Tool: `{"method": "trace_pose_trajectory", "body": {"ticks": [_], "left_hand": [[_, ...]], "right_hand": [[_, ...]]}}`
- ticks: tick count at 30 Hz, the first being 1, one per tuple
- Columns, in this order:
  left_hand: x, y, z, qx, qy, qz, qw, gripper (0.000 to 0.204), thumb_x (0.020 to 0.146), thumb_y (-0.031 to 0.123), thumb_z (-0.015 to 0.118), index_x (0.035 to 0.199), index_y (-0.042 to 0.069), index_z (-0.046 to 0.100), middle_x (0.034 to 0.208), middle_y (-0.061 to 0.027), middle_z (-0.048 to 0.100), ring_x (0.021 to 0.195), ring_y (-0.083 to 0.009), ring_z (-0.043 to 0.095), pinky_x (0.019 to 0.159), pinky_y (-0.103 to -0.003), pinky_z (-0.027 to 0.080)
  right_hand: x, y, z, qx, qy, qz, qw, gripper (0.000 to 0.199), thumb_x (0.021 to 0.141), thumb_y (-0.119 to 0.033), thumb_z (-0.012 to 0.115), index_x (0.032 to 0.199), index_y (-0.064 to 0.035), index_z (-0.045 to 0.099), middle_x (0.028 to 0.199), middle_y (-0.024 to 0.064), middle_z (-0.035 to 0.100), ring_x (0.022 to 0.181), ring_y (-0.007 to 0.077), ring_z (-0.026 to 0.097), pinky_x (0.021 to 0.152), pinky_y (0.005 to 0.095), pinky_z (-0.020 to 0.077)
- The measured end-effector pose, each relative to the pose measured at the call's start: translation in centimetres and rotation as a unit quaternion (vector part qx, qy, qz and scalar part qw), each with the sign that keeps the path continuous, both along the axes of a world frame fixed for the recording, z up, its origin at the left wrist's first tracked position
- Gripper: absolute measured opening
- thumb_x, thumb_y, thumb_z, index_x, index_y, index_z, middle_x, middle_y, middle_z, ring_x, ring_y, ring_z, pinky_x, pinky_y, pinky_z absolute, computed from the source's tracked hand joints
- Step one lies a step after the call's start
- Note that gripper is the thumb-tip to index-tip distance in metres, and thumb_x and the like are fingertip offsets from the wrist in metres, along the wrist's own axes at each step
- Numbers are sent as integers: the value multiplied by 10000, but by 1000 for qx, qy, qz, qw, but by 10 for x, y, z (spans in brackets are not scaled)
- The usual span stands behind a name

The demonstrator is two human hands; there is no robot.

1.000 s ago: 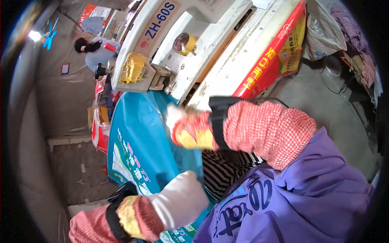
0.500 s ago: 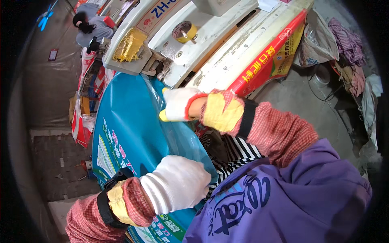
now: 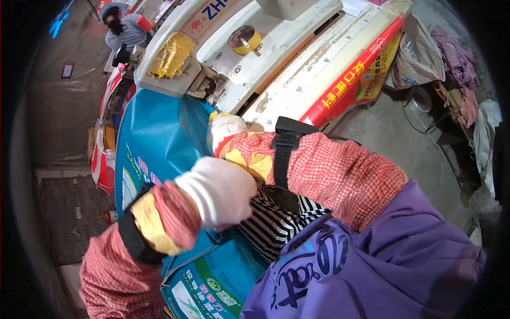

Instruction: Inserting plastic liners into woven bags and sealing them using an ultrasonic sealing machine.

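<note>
Gripping the upper edge of a large teal plastic sack with printed panels [image 3: 151, 143], the right hand [image 3: 226, 130], in a white knitted glove with a yellow and red cuff, is curled shut on the sack material just below the head of a white industrial bag-sewing machine [image 3: 276, 42]; the left hand [image 3: 220, 189], in a like white glove, is balled into a closed fist low against the same sack, though what lies inside the fist is hidden by the glove. Both forearms wear red-and-white checked sleeve covers [image 3: 340, 170], each with a black strap at the wrist, and the person's purple jacket [image 3: 382, 266] and black-and-white striped top [image 3: 276, 223] fill the lower right of the view. The sack stands upright between the person and the machine, its mouth touching the machine's lower end and its printed bottom panel reaching the lower edge of the view. On the machine lie a yellow roll of tape [image 3: 244, 40] and a bundle of yellow thread [image 3: 170, 56]. A red and yellow printed bag [image 3: 356, 80] hangs along the machine's right side, and another person in a grey top [image 3: 125, 32] is at work well apart at the upper left
</note>
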State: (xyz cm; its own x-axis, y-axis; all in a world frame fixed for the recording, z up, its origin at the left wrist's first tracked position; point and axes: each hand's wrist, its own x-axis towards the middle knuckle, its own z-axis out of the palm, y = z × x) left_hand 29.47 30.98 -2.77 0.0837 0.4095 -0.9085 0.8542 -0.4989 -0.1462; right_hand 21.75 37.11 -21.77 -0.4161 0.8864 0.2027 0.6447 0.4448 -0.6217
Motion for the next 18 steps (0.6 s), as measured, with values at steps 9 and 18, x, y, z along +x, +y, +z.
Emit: {"method": "trace_pose_trajectory", "body": {"ticks": [9,18], "left_hand": [[-55,27,101,159,189,-50,968,363,605,433,695,653,74,673,680,-118,635,700,-322,583,705,-385,459],[0,-61,42,10,-120,-119,986,142,553,167,551,480,46,546,517,-133,467,486,-271,466,721,-403,433]], "right_hand": [[11,-8,30,-68,-56,40,995,299,850,-259,481,1014,-56,626,943,111,645,807,224,640,704,369,506],[17,0,40,-16,-256,183,949,519,753,-223,579,1174,71,507,943,114,647,805,226,615,694,342,488]]}}
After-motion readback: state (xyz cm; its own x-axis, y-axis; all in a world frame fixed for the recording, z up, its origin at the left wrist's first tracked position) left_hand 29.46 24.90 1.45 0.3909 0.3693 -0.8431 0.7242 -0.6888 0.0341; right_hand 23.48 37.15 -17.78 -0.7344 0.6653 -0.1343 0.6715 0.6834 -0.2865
